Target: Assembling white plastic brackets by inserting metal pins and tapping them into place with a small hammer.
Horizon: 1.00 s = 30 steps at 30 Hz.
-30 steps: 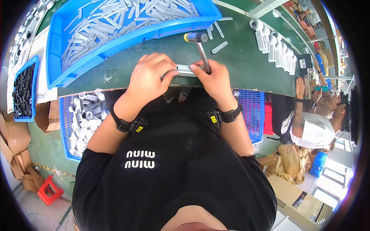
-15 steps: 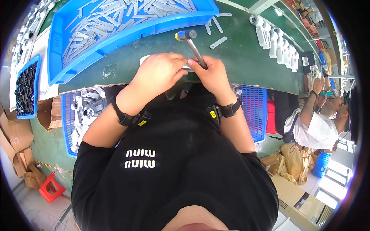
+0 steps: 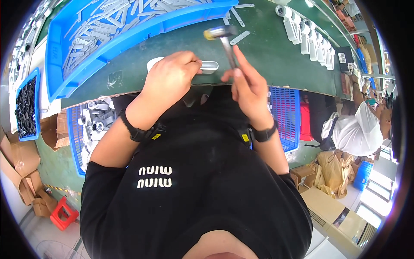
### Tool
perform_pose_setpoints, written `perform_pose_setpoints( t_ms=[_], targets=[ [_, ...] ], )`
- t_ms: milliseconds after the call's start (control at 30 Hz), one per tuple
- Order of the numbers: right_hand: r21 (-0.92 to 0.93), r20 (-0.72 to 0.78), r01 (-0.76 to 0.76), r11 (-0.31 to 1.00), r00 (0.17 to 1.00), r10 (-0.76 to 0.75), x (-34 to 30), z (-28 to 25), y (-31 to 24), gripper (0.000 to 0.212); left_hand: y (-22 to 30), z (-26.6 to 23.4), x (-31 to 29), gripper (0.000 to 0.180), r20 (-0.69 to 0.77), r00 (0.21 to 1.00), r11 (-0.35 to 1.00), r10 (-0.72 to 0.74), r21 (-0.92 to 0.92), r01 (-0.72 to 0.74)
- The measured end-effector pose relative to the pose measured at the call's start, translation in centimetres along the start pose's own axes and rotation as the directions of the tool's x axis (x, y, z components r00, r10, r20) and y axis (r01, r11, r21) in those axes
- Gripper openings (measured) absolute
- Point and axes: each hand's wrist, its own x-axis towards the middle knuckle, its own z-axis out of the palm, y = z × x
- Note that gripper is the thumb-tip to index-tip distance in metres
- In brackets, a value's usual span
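Farther right than half a second earlier, the right grip is now held apart from the white part, and the hammer has been carried along with it. The hammer's handle is clasped by the right grip; its lower end is hidden by the fingers, and its head is blurred. The white part is grasped by the left grip at the near edge of the green worktop. Its middle is covered by that hand, so only the rounded right end and some of the left end are shown; whether it is rested on the surface cannot be told. Beyond it, a blue tray filled with grey strips is cut off by the upper edge. At far right, a co-worker is seen, small and distorted.
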Motion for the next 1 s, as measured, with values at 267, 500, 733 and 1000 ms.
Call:
perform_pose_setpoints(
  t_ms=[267, 500, 733, 1000],
  targets=[
    [-0.374, 0.050, 0.255, 0.892, 0.966, -0.255, -4.4, -3.1, -0.6, 0.052, -0.2, 0.1, 0.0, 0.009, -0.015, 1.000, 0.999, 0.025, 0.028, -0.024],
    [-0.223, -0.077, 0.232, 0.947, 0.964, -0.254, -5.3, -3.5, -1.0, 0.053, 0.1, 0.1, 0.0, 0.007, -0.046, 0.999, 1.000, 0.020, 0.014, -0.020],
    [-0.465, 0.127, 0.114, 0.878, 0.990, -0.062, -3.9, -2.2, -2.4, 0.052, -0.1, 0.2, -0.3, 0.010, -0.023, 1.000, 1.000, -0.018, 0.010, 0.018],
    [-0.518, 0.099, 0.080, 0.852, 0.995, -0.034, -3.9, -2.2, -1.6, 0.046, 0.6, -0.9, 0.7, 0.015, 0.108, 0.991, 0.996, -0.081, 0.047, 0.076]
  ],
)
